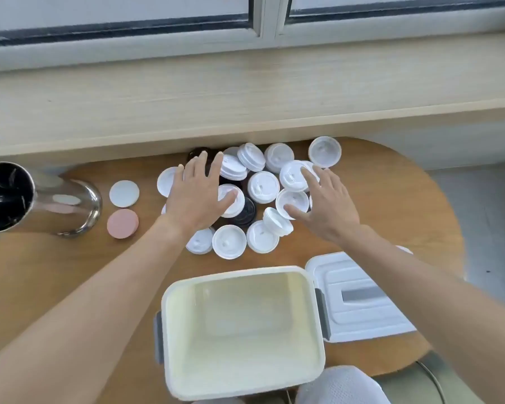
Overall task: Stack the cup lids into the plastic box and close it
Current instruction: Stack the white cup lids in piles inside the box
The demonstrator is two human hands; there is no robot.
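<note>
Several white cup lids (263, 186) and a few black lids (247, 212) lie in a loose pile at the back of the round wooden table (70, 272). My left hand (197, 193) lies flat over the pile's left side, fingers spread, thumb touching a white lid (231, 196). Over the right side my right hand (325, 202) is spread too, fingertips on a white lid (293, 173), thumb against another (292, 199). The empty cream plastic box (169, 330) stands open at the front. Its white box cover (359, 298) lies flat to the right, under my right forearm.
A shiny metal cup (27, 196) lies on its side at the left. A white disc (124, 193) and a pink disc (122, 223) lie beside it. A pale wooden sill (245, 94) runs behind the table below a window. A grey mesh seat (341, 386) shows at the bottom.
</note>
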